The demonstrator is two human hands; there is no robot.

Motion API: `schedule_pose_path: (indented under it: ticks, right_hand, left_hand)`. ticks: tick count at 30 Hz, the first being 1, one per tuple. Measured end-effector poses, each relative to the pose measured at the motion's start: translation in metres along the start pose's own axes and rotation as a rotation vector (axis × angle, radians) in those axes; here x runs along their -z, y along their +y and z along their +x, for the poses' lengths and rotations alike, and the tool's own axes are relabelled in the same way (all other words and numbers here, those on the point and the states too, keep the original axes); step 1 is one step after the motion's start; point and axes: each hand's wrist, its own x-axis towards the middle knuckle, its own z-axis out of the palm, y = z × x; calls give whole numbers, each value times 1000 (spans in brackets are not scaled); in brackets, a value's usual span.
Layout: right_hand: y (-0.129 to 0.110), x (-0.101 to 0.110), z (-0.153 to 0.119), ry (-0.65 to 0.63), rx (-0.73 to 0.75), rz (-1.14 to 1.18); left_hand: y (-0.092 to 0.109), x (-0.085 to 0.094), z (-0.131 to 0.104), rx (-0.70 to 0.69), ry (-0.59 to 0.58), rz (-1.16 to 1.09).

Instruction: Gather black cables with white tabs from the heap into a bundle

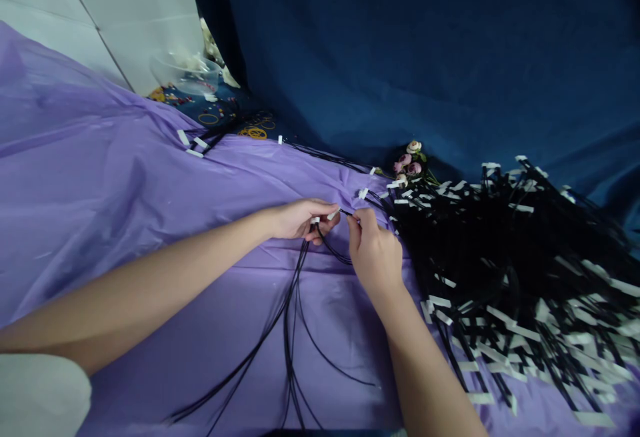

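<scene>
My left hand (300, 219) grips a bundle of thin black cords (293, 303); my right hand (373, 250) pinches one white-tagged cord end (334, 213). Risk: slack strands snagging the big black pile (510, 257), tangling.

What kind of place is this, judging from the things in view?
Probably a handcraft work surface at home or in a small workshop: a purple sheet as cover, a pile of black tagged cords, small artificial flowers, rubber bands.
</scene>
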Motion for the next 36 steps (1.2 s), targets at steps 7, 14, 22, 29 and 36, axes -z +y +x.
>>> schedule_pose_path:
  ticks: [7,14,22,29,36]
  right_hand:
    - [4,-3,-1,81,99,-36]
    - [6,-6,-2,152,171,-40]
    - [7,-9,-3,183,190,-39]
    - [7,-9,-2,177,198,-37]
    - [7,-9,-3,173,204,-34]
  left_hand:
    - [2,-1,-1,41,-48,-73]
    - [0,2,0,24,-61,-18]
    - [-1,4,1,8,-76,8]
    - [-2,5,1,-5,-99,19]
    - [-2,3,1,-9,-110,38]
